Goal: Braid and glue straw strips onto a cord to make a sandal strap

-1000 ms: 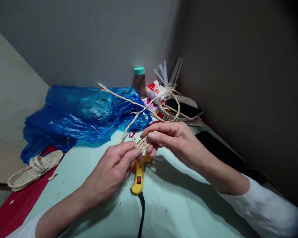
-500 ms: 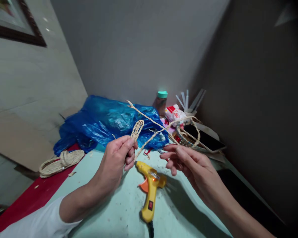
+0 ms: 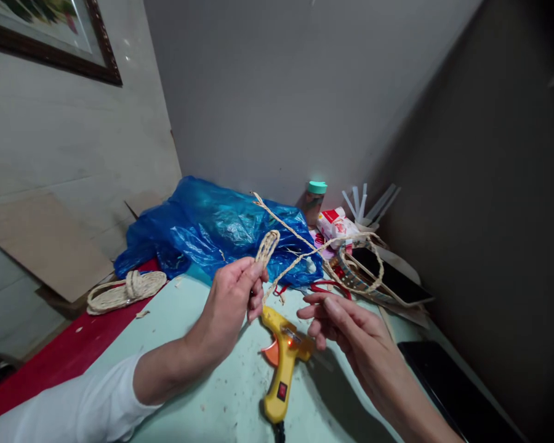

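Between the thumb and fingers of my left hand (image 3: 240, 289) is a small folded loop of braided straw cord (image 3: 268, 245), held upright. The cord's long tail (image 3: 300, 257) runs off to the right and curls into a loose loop near the scissors. My right hand (image 3: 335, 317) hovers to the right, fingers slightly apart, with nothing visible in it. A yellow glue gun (image 3: 281, 363) lies on the pale green table between and below my hands, its nozzle close under my left hand.
Behind lies a blue plastic bag (image 3: 212, 221). At left is a coiled straw piece (image 3: 127, 291) on red cloth. Right of the bag are a green-lidded jar (image 3: 316, 200), a red and white packet (image 3: 336, 225), red-handled scissors (image 3: 330, 287), tape and a dark phone (image 3: 457, 394).
The view has shifted, so most things appear further right. My right hand sits a little lower and farther from the cord's loop. My left hand still holds the folded cord.
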Tool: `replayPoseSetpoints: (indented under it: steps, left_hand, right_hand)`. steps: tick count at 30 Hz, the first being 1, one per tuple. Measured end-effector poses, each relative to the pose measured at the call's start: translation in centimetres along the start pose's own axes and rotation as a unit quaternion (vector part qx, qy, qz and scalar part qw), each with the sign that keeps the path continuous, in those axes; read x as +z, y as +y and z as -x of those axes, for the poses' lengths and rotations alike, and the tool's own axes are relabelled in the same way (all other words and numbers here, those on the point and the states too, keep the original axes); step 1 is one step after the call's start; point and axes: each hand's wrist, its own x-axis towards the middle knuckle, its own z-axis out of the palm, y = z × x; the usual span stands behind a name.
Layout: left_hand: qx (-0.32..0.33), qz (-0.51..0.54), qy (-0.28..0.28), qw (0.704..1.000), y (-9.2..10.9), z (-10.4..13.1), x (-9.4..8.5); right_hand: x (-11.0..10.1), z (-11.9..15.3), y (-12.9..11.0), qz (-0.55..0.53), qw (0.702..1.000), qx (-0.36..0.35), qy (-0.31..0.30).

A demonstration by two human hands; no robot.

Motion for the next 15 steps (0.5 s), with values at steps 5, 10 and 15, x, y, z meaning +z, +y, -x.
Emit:
replayPoseSetpoints:
  steps: [5, 10, 15]
  left_hand:
    - [-0.029, -0.151, -0.062, 0.986, -0.6, 1.3, 0.7]
    - [0.012, -0.274, -0.095, 0.957, -1.1, 2.4, 1.2]
    - [0.053, -0.326, -0.124, 0.936, -1.1, 2.9, 1.7]
  right_hand:
    - [0.3, 0.5, -0.9, 0.054, 0.995, -0.064, 0.052]
    - [0.7, 1.1, -2.1, 0.121, 0.981, -0.12, 0.089]
    - [1.1, 1.4, -2.2, 0.086, 0.983, -0.14, 0.083]
